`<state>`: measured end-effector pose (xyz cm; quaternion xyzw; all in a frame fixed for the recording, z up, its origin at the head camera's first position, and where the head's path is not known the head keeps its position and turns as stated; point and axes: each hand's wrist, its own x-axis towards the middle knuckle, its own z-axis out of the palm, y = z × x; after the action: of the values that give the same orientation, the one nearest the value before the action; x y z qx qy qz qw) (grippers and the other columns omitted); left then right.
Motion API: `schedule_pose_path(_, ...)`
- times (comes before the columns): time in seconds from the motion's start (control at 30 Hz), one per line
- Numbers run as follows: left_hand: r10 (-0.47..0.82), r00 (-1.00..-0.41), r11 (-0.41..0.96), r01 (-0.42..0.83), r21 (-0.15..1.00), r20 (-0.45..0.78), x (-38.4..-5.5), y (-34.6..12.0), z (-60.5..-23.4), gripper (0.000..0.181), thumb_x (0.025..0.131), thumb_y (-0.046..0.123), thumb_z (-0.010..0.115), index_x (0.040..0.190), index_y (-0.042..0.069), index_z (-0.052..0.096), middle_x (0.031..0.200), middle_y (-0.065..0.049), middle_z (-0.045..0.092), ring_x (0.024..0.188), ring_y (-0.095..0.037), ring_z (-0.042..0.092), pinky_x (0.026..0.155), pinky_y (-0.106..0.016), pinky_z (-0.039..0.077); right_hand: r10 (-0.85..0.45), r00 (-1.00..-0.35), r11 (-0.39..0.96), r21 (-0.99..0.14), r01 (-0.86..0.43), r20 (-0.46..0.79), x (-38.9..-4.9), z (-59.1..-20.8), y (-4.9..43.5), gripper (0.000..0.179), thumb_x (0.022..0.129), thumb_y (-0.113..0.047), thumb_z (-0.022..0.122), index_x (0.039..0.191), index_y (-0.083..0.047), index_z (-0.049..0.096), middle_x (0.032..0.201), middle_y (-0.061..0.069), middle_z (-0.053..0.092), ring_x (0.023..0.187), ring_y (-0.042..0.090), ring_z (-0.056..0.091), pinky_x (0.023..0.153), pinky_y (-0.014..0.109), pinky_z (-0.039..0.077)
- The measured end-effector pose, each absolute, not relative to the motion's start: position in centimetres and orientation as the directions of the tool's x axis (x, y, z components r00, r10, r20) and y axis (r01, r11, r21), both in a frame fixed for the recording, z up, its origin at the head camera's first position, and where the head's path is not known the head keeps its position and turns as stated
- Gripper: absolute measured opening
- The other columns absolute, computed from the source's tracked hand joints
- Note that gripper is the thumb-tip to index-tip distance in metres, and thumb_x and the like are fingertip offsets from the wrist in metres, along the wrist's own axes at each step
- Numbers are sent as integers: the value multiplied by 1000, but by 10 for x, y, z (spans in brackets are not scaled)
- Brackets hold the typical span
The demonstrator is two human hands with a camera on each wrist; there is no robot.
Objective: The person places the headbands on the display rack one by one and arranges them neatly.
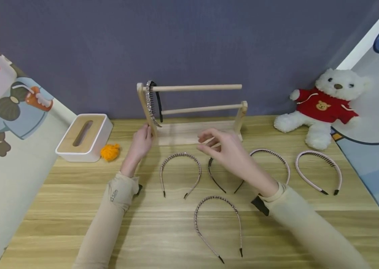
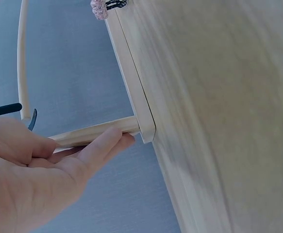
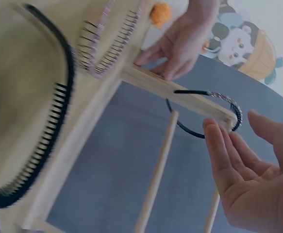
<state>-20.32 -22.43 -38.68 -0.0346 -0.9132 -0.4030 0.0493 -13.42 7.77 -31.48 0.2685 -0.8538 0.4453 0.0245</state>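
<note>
My left hand [image 1: 139,144] grips the left upright of a wooden rack [image 1: 192,132] near its base. In the left wrist view, the thumb and fingers lie on both sides of that post [image 2: 90,133]. A black headband with sparkling stones [image 1: 149,101] hangs at the left end of the rack's upper rod. My right hand [image 1: 227,151] hovers in front of the rack with bent fingers and holds nothing. Below it lies a dark headband [image 1: 209,170], partly hidden by the hand. To its left lies a beaded pinkish headband [image 1: 180,154].
Another beaded headband [image 1: 216,197] lies nearer the front. Two pale pink headbands [image 1: 286,164] lie to the right. A white tissue box [image 1: 92,149] with a wooden lid and an orange pompom [image 1: 110,152] stand left. A white teddy bear [image 1: 323,106] in red sits right.
</note>
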Motion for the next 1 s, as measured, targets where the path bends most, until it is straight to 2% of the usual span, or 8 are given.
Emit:
schedule_pose_path(0.23,21,-994,672,95,734,109,-202,-225,-385,41,118,14,30,140,-12,53,106,-30,66,85,-36,59,77,-49,53,-484,-846,521,-703,-484,224,-116,-338,93,22,99,-9,79,119,0,73,110,10,77,91,21,76,79,31,63)
schedule_pose_path(0.47,20,-993,666,101,739,118,-202,-225,-385,42,118,12,31,145,-13,51,118,-35,67,102,-45,65,92,-57,55,-525,-831,544,-677,-495,185,-103,-356,106,28,98,-9,80,122,0,71,108,11,78,89,21,76,77,32,63)
schedule_pose_path(0.7,25,-993,676,104,729,119,-203,-225,-386,43,118,14,30,143,-13,52,108,-31,66,91,-41,62,85,-55,54,-563,-814,583,-631,-512,141,-90,-375,116,27,93,-9,85,116,1,73,106,11,77,85,16,76,74,27,61)
schedule_pose_path(1.0,21,-993,680,100,726,117,-204,-225,-388,42,118,14,30,142,-12,53,113,-32,67,99,-43,65,90,-57,54,-616,-787,632,-571,-524,40,-77,-388,125,29,89,-11,89,113,-3,75,104,6,76,78,5,68,70,22,57)
